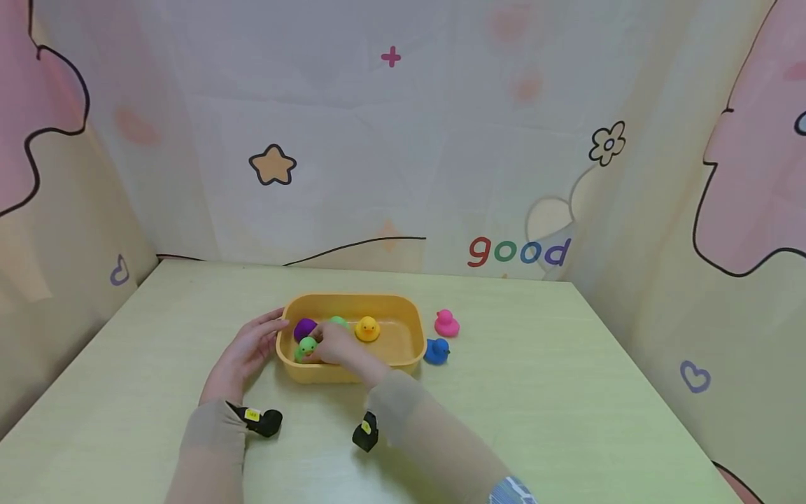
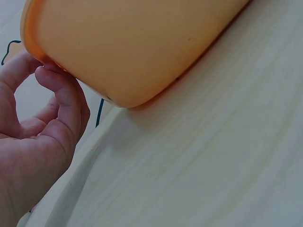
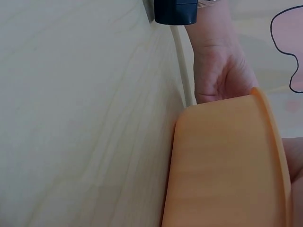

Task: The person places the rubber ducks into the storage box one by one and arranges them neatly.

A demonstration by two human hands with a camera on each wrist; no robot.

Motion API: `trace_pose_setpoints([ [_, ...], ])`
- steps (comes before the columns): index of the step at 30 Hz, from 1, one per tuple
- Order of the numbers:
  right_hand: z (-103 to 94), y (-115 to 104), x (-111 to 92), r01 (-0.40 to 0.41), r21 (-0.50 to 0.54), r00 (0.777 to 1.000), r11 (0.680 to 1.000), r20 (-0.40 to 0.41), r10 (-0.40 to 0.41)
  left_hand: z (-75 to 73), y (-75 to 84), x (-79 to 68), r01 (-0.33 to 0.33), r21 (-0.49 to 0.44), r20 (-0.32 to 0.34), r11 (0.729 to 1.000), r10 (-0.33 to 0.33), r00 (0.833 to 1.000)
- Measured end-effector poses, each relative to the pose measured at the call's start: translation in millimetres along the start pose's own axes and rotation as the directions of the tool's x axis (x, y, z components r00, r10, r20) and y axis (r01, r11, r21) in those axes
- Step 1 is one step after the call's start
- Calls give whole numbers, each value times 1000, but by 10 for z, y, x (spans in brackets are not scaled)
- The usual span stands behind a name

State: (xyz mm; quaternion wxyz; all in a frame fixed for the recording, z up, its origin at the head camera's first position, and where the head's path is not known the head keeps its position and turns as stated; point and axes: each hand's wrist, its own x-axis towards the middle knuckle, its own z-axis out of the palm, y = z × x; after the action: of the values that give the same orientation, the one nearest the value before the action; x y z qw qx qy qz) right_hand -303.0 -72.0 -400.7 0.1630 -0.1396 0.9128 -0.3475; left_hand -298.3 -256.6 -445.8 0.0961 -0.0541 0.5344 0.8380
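A yellow plastic basin (image 1: 403, 350) sits on the table. At its left end, my left hand (image 1: 254, 344) holds the rim with bent fingers; the left wrist view shows these fingers (image 2: 64, 90) against the rim's underside. My right hand (image 1: 340, 346) reaches over the near wall into the basin and pinches a green toy duck (image 1: 306, 347) in its left part. Beside that duck lie a purple toy (image 1: 305, 329) and another green toy (image 1: 338, 321), partly hidden by the right hand. A yellow duck (image 1: 367, 329) sits near the basin's middle. In the right wrist view, the basin wall mostly hides the right hand.
Just right of the basin, a blue duck (image 1: 437, 351) stands close to its wall, with a pink duck (image 1: 446, 323) behind it. The pale wooden table (image 1: 541, 392) ends at printed cloth walls (image 1: 352, 140) at the back and sides.
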Motion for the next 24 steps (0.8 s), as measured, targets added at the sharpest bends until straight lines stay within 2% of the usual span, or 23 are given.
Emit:
trace_pose_setpoints([
  [4,18,8,-5,-12,-9,1000,1000,6,12,1,-9,2,3,10,-10,1000,-3,1000],
  [17,39,12,1,39,-99,999,994,6,-38,13,1,-10,0,29,0,1000,0,1000],
  [20,32,16,3,28,-94,1000,995,12,-27,10,-3,-2,-1,29,-4,1000,1,1000],
  [24,1,31,3,59,-65,998,996,9,-59,7,-4,5,2,37,-12,999,-2,1000],
])
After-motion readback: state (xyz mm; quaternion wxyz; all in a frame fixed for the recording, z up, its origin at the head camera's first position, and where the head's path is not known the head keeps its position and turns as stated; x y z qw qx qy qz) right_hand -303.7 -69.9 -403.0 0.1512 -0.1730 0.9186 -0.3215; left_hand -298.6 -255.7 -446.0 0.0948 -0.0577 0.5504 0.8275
